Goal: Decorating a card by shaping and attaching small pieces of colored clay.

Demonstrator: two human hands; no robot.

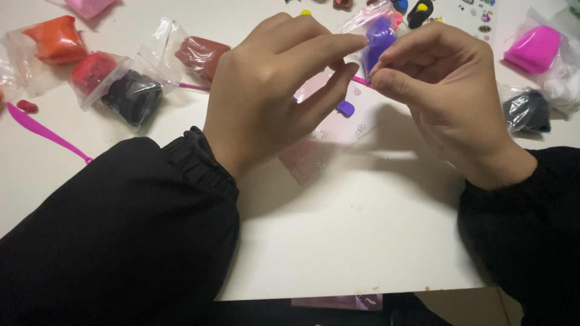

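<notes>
Clear bag (376, 30) of purple clay, 12 o'clock above bench (362, 241) | left hand (266, 90) and right hand (444, 84) fingers pinched closed on bag, knuckles up | black-clay bag (133, 96) at 9 o'clock, pink-clay bag (534, 48) at 2 o'clock.

I held one clear bag of purple clay (379, 37) at upper centre, pinched between my left hand (266, 90) and right hand (441, 90). At upper left lay clear bags of orange clay (55, 40), red clay (92, 71), black clay (133, 96) and brown clay (202, 55). At upper right lay bags of magenta clay (534, 49) and dark clay (527, 110). A sticker sheet (477, 15) sat at the top edge.
</notes>
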